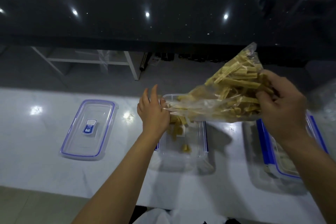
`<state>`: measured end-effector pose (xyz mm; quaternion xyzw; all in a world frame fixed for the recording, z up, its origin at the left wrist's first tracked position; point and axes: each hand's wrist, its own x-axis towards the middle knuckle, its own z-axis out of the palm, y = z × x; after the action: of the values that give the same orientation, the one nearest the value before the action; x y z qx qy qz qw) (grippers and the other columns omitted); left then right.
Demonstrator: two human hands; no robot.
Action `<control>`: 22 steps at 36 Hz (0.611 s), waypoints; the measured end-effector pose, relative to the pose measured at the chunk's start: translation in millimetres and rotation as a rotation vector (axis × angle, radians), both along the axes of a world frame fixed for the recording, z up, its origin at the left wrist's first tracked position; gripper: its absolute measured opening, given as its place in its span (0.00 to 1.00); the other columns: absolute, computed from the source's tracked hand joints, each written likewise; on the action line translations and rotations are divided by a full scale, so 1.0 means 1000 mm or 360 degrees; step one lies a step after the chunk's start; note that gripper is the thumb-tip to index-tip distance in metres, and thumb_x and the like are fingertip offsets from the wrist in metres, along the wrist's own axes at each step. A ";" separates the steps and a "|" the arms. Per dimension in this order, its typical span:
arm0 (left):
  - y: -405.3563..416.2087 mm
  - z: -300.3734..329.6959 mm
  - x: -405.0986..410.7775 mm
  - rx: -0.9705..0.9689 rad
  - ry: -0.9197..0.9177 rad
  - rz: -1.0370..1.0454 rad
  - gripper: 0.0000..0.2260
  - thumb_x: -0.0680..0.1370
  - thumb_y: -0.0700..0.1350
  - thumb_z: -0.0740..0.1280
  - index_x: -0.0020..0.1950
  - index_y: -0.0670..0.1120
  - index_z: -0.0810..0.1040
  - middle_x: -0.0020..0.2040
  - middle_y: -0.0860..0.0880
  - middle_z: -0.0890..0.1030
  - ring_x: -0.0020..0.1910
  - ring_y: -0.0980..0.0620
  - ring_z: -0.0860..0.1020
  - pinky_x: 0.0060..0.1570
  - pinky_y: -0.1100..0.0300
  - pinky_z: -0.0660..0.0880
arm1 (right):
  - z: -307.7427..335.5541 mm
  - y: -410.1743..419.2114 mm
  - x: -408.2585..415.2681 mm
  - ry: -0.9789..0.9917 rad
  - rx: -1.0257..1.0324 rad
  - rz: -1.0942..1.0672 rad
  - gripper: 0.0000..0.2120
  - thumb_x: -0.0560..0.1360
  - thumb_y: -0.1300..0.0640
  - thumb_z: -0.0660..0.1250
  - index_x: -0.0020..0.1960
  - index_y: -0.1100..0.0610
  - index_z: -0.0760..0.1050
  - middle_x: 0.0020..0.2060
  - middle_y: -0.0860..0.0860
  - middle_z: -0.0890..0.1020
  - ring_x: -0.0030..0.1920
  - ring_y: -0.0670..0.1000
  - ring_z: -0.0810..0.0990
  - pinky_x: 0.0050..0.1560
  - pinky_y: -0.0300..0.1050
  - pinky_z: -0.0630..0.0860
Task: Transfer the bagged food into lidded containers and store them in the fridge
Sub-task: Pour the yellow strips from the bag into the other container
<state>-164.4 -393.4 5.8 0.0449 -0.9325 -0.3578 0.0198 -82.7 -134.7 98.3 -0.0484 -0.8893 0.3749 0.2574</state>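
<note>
A clear plastic bag [223,94] full of pale yellow food sticks is tilted with its mouth down over an open clear container [196,143] with blue clips. My right hand [283,107] grips the bag's raised closed end. At the bag's mouth, above the container's far left corner, my left hand [154,112] pinches the edge with the other fingers spread. A few yellow pieces [181,138] lie inside the container.
A clear lid with a blue seal and label [89,129] lies flat on the white counter [36,151] to the left. A second, closed container with blue clips [272,152] sits to the right under my right forearm. A dark raised counter [163,5] runs behind.
</note>
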 end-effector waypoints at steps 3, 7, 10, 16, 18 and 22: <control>-0.002 -0.002 0.000 -0.0018 -0.0043 0.0017 0.22 0.84 0.46 0.57 0.79 0.50 0.61 0.80 0.42 0.59 0.78 0.41 0.58 0.75 0.43 0.55 | 0.002 0.003 -0.004 -0.0001 -0.0063 -0.0023 0.17 0.79 0.67 0.61 0.66 0.57 0.76 0.49 0.57 0.80 0.49 0.55 0.79 0.49 0.60 0.80; -0.003 -0.005 0.001 0.0043 -0.0067 0.0020 0.22 0.84 0.46 0.57 0.79 0.51 0.61 0.80 0.43 0.58 0.78 0.41 0.59 0.75 0.42 0.58 | 0.003 0.000 -0.002 -0.0008 0.0002 0.0036 0.17 0.80 0.66 0.62 0.66 0.56 0.76 0.49 0.55 0.79 0.49 0.53 0.78 0.48 0.49 0.78; -0.005 -0.008 0.001 0.0141 -0.0125 0.0010 0.22 0.85 0.48 0.56 0.80 0.51 0.60 0.81 0.44 0.58 0.77 0.41 0.61 0.74 0.41 0.61 | 0.003 0.001 0.000 0.0007 -0.0016 0.0046 0.18 0.79 0.67 0.62 0.67 0.56 0.76 0.50 0.56 0.80 0.49 0.53 0.79 0.48 0.50 0.79; -0.008 -0.013 0.006 0.0075 -0.0060 0.0015 0.21 0.85 0.48 0.58 0.78 0.50 0.63 0.78 0.45 0.63 0.75 0.42 0.64 0.73 0.43 0.63 | 0.004 0.000 0.003 0.0042 0.0061 0.0097 0.17 0.79 0.67 0.62 0.66 0.57 0.76 0.48 0.58 0.80 0.48 0.57 0.79 0.47 0.60 0.80; -0.008 -0.014 0.007 0.0078 -0.0066 0.0013 0.21 0.84 0.49 0.58 0.78 0.50 0.63 0.79 0.45 0.62 0.76 0.42 0.63 0.73 0.43 0.62 | 0.006 0.003 0.001 0.0040 0.0035 0.0069 0.16 0.80 0.66 0.62 0.66 0.58 0.76 0.50 0.58 0.80 0.50 0.56 0.79 0.50 0.61 0.80; -0.004 -0.017 0.009 0.0148 -0.0076 0.0020 0.21 0.85 0.49 0.58 0.78 0.51 0.63 0.79 0.46 0.62 0.77 0.43 0.62 0.74 0.45 0.62 | 0.007 0.000 -0.004 0.0061 0.0187 0.0154 0.15 0.80 0.65 0.62 0.66 0.61 0.76 0.52 0.59 0.81 0.51 0.57 0.80 0.50 0.63 0.80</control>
<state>-154.9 -397.8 -11.0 0.0600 -0.9148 -0.3995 -0.0025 -86.4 -134.2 105.4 0.0172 -0.9059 0.3350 0.2584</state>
